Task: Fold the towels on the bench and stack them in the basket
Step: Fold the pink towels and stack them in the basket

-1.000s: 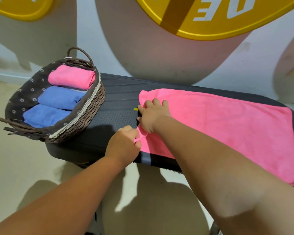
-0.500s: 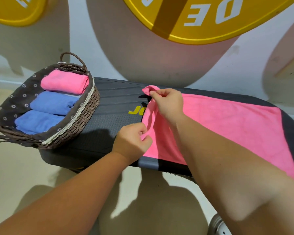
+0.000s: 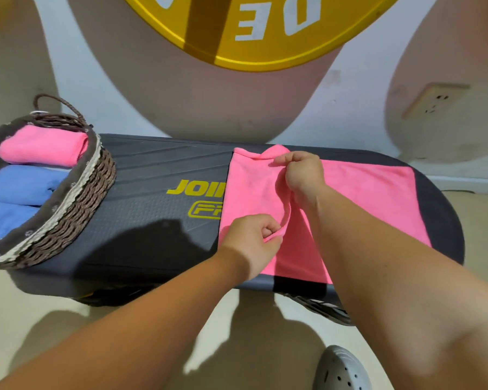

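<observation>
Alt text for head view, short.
The left hand and right hand pinch a raised fold of a pink towel lying on a dark bench. A wicker basket at its left end holds a folded pink towel and two blue towels.

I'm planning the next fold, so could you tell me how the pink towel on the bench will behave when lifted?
Probably floppy: the towel sags and creases between the left hand and right hand pinching its edge. Likely light, since pinches raise it. The rest lies flat on the bench, so it should not roll.

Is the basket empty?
No, the basket holds one folded pink towel and two folded blue towels.
</observation>
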